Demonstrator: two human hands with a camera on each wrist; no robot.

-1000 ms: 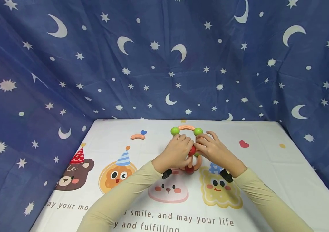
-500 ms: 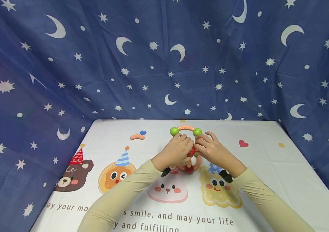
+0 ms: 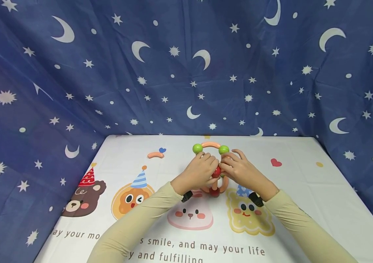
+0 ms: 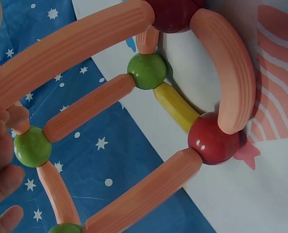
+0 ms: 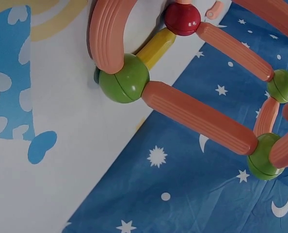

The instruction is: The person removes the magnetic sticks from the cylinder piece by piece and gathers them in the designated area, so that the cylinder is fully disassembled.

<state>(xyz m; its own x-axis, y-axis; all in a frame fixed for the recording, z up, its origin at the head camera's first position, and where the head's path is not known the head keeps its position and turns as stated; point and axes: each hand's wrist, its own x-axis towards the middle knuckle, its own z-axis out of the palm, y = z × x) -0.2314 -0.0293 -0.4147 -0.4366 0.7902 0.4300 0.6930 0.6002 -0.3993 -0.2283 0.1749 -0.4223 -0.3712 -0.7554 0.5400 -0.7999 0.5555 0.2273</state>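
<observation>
A ball-and-rod building toy frame stands on the table between both hands, made of orange rods with green balls and red balls. My left hand grips the frame from the left, fingers curled at an upper red ball. From the right, my right hand pinches the frame beside that same ball with thumb and fingers. A short yellow rod joins a green ball to a red one low in the left wrist view. The fingers hide part of the upper joints.
A loose curved orange rod lies on the white printed tablecloth, left of the frame. Behind the table's far edge hangs a blue curtain with moons and stars, which also closes the left side.
My left hand and the upper red ball shift very slightly left. My right hand keeps its hold, and the rest of the frame looks the same.
</observation>
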